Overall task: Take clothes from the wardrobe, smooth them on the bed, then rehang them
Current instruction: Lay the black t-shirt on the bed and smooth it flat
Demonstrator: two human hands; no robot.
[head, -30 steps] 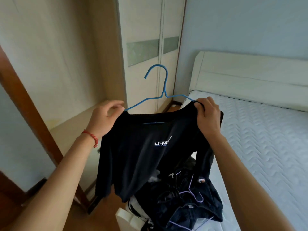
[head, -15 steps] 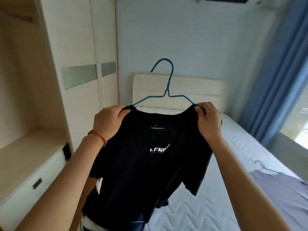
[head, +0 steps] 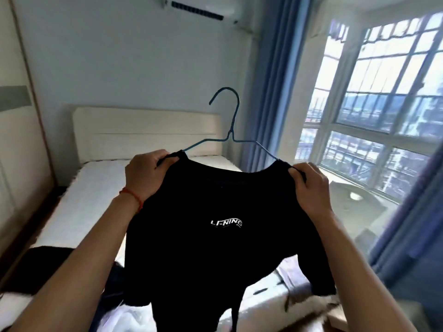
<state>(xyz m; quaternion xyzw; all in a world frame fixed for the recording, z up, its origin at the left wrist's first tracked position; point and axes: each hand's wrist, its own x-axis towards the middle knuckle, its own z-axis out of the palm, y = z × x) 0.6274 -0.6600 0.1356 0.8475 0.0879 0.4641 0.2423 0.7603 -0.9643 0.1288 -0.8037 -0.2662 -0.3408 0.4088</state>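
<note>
Both of your hands are up in front of you, each gripping one shoulder of the black T-shirt (head: 215,240). Your left hand (head: 146,178) has its fingers curled over the left shoulder seam, thumb tucked under the fabric, a red string bracelet (head: 133,200) round the wrist. Your right hand (head: 311,188) pinches the opposite shoulder the same way, fingers folded down over the cloth. The shirt hangs on a blue wire hanger (head: 230,130) whose hook stands upright above the collar, its two arms running down into the neckline and out of sight under the fabric near your fingers — whether you are also gripping the wire through the cloth I cannot tell. The shirt hangs free in the air with its white chest logo facing you, above the foot end of the bed (head: 96,188), sleeves drooping at either side. Behind it the white mattress runs back to a pale headboard (head: 143,133). On the bed at lower left lies a dark heap of clothing (head: 48,262), and something pale and crumpled shows below the hem — the picture is smeared there, so it may be more clothes. A wardrobe door (head: 14,140) edges the left side, an air conditioner (head: 199,8) sits high on the wall, and blue curtains (head: 271,80) frame a bright window (head: 383,104) on the right.
</note>
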